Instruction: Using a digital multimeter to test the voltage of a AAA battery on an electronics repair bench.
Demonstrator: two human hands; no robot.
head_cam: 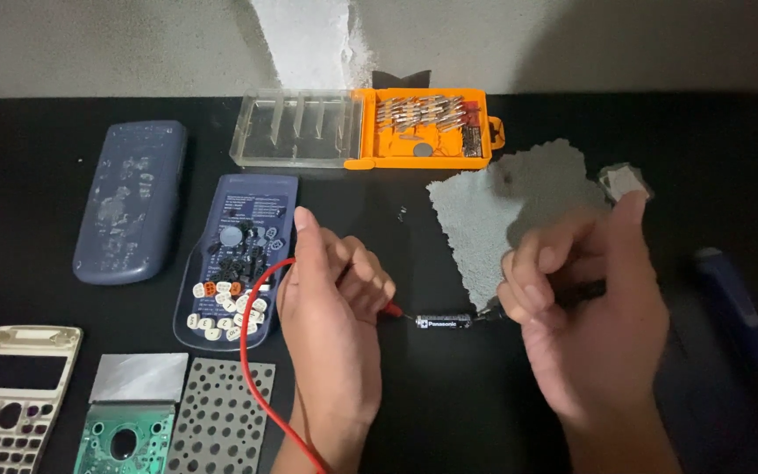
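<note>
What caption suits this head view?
Both hands press probes to a small black battery amid calculator parts.

Left hand (331,298) and right hand (585,294) pinched

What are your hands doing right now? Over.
Left hand pinching red probe on one end of small black battery. Right hand pressing the other end, tool hidden. Grey cloth just behind, clear of battery.

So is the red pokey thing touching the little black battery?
Touching. The head view shows the red probe, held in the left hand, with its tip meeting the left end of the battery, no gap between them.
</note>
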